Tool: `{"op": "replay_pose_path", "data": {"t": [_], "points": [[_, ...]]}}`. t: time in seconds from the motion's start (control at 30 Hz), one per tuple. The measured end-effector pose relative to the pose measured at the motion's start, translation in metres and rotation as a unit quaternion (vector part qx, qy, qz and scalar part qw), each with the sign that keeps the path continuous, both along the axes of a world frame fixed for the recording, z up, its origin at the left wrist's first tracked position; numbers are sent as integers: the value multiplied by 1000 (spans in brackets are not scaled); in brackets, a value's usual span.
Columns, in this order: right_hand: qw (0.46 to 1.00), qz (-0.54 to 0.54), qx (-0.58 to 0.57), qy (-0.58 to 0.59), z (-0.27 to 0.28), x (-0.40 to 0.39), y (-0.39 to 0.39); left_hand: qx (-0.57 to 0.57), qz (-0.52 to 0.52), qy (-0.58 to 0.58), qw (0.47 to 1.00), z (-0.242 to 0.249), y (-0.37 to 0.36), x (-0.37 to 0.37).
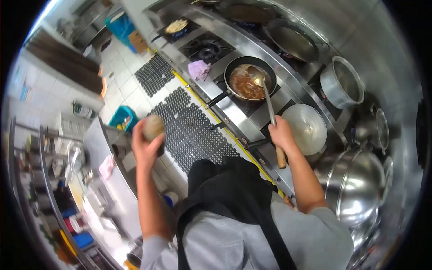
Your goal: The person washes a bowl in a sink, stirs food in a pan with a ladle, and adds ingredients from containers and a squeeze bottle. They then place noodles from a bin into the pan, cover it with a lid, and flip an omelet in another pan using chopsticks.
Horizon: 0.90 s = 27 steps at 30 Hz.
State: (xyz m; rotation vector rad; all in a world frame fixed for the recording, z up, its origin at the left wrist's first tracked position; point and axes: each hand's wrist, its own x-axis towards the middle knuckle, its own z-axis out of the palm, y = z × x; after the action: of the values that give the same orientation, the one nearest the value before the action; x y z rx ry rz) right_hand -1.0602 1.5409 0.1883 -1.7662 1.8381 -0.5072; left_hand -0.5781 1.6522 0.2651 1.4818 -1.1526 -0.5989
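My right hand [281, 132] is wrapped round the wooden-ended handle of a ladle [269, 101]. The ladle's bowl rests in a black frying pan [228, 75] on the stove, over bubbling reddish-brown sauce [245, 85] with pieces in it. Away from the stove, out over the floor, my left hand [145, 146] grips a rounded beige container [153, 127], its lower part dark; blur hides exactly what kind it is. Just beyond my right hand sits a second pan [306, 128] holding clear liquid, its black handle pointing toward me.
A pink cloth [199, 70] lies on the stove's front edge. Further left a small pan [176, 28] holds pale food. Large pots [342, 83] and steel bowls [355, 186] stand to the right. Behind my left hand are a steel counter [104, 146] and a teal bin [123, 118].
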Motion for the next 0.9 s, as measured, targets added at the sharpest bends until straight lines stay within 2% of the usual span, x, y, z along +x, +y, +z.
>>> {"op": "replay_pose_path", "data": {"t": [0.03, 0.07, 0.1, 0.17, 0.2, 0.27, 0.3, 0.33, 0.37, 0.4, 0.43, 0.5, 0.6, 0.77, 0.9], "points": [[999, -33, 18, 5, 15, 11, 9, 0, -54, -66, 996, -8, -46, -10], [999, -51, 16, -1, 24, 19, 14, 30, -106, -82, 991, -5, -88, -27], [998, -52, 27, -26, 31, 26, 17, 3, -164, -84, 983, -23, -132, -36], [996, -47, 19, -77, 28, 34, 19, 35, -220, -171, 960, -20, -195, -68], [995, -63, 18, -79, 27, 40, 20, 25, -251, -183, 950, -40, -228, -76], [923, -103, 131, -347, 29, 51, 17, 40, -292, -319, 901, -37, -274, -99], [890, -116, 134, -420, 29, 58, 16, 53, -309, -366, 876, -37, -292, -110], [889, -127, 126, -420, 40, 67, 13, 65, -325, -413, 848, -38, -309, -119], [851, -152, 142, -482, 60, 78, 14, 80, -343, -465, 812, -35, -323, -129], [807, -175, 158, -542, 72, 86, 14, 75, -354, -465, 808, -33, -331, -135], [791, -175, 161, -564, 73, 92, 12, 89, -369, -507, 774, -32, -339, -140], [776, -193, 155, -580, 82, 105, 8, 112, -382, -577, 714, -32, -353, -151], [757, -214, 148, -599, 82, 121, 2, 107, -394, -590, 696, -30, -366, -151], [749, -241, 138, -602, 82, 143, -6, 93, -406, -592, 689, -33, -385, -141], [766, -247, 123, -581, 81, 152, -11, 80, -413, -580, 697, -35, -392, -133]]}}
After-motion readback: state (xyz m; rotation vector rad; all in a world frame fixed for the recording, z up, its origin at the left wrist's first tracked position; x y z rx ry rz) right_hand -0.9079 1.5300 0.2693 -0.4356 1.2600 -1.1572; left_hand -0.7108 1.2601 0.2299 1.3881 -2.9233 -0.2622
